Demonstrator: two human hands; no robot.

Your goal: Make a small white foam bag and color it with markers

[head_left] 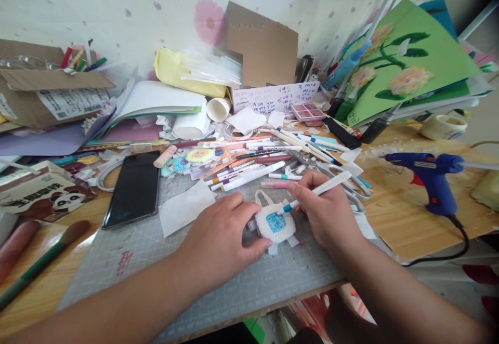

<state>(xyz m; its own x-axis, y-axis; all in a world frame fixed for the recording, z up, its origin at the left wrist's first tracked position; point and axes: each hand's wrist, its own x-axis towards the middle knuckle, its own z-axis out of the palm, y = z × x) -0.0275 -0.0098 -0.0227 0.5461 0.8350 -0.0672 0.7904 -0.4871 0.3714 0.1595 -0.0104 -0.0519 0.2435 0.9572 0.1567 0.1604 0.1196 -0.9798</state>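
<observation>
My right hand [325, 209] is closed around a white marker [331, 183] with a blue band near its tip. That tip meets the upper right of a blue coloured patch on a small white textured craft piece [286, 232], which has a loop on top and small tabs at its edges. From the left side, the thumb and fingers of my left hand [226, 224] grip the craft piece's edge. Under both hands lies a grey cutting mat [187, 276] with grid lines. A white paper sheet [185, 208] rests just left of the craft piece.
Several markers [253, 176] are heaped behind my hands, with scissors [331, 170] among them. A black phone [134, 190] lies left. On the right sits a blue glue gun [431, 177] with its cord. A cardboard box [50, 89] and green painted paper [409, 63] stand further back.
</observation>
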